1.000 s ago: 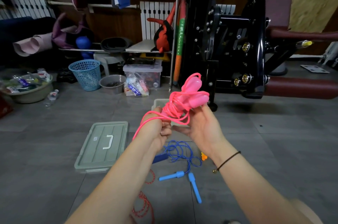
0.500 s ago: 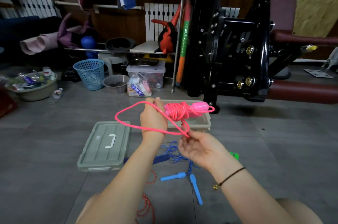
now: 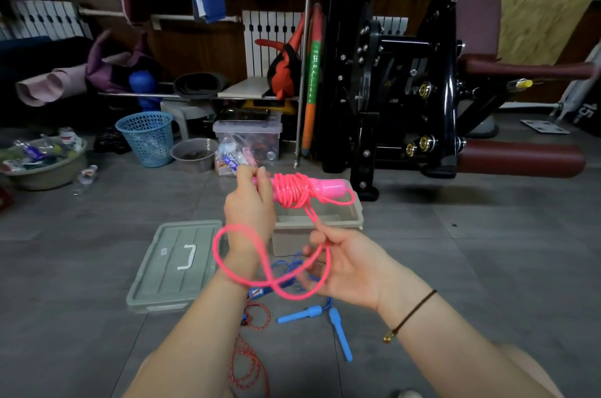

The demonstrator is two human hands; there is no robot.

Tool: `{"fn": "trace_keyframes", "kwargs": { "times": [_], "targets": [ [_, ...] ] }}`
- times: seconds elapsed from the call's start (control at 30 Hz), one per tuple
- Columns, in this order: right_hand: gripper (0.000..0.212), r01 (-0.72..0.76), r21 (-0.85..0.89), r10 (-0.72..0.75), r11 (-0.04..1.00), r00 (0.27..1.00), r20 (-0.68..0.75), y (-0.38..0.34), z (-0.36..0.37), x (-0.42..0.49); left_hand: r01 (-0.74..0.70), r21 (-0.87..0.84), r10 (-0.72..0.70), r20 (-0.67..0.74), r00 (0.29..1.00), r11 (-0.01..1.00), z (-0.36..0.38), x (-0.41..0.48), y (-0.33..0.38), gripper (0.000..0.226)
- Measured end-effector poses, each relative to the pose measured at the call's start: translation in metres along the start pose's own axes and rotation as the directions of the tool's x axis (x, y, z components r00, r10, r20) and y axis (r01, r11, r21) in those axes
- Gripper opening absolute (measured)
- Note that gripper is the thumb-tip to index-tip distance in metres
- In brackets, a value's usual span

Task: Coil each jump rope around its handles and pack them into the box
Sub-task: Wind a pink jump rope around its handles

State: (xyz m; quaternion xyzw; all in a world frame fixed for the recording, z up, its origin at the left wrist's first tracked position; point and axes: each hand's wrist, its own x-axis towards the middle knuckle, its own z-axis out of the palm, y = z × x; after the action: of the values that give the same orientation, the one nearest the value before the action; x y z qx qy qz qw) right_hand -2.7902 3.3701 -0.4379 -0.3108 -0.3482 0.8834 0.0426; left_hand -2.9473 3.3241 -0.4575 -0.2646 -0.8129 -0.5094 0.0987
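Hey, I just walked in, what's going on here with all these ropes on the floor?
A person is partway through coiling a pink jump rope around its handles. The left hand grips the handles; the right hand holds the loose cord, which loops round the left wrist. The open box sits beyond, its lid beside it. A blue jump rope and a red rope lie uncoiled on the floor.

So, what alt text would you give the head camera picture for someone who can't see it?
A person's left hand grips the handles of a pink jump rope, mostly coiled round them, while the right hand pinches the loose loop. On the grey floor below lie an open box, its lid, a blue rope and a red rope.
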Motion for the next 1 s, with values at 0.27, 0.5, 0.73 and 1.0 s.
{"fn": "trace_keyframes", "kwargs": {
  "times": [0.27,0.5,0.73,1.0],
  "targets": [
    [0.031,-0.004,-0.997,-0.444,-0.082,0.895,0.033,-0.044,0.010,-0.051,-0.497,0.162,0.458,0.224,0.860,0.853,-0.004,-0.004,-0.005,0.022],
    [0.017,0.236,-0.956,-0.558,-0.177,0.775,0.295,-0.124,-0.008,-0.025,0.056,-0.505,0.257,0.529,0.809,0.861,-0.021,-0.020,0.025,0.028],
    [0.033,0.344,-0.735,-0.506,0.585,0.863,0.001,-0.030,-0.024,0.033,0.543,-0.711,-0.180,0.524,0.833,0.446,-0.014,-0.017,0.034,0.035],
    [0.016,0.161,-0.966,-0.527,-0.200,0.814,0.245,0.049,0.001,0.036,0.353,-0.171,-0.358,0.001,0.934,0.920,0.000,0.009,-0.015,0.031]
  ]
}}
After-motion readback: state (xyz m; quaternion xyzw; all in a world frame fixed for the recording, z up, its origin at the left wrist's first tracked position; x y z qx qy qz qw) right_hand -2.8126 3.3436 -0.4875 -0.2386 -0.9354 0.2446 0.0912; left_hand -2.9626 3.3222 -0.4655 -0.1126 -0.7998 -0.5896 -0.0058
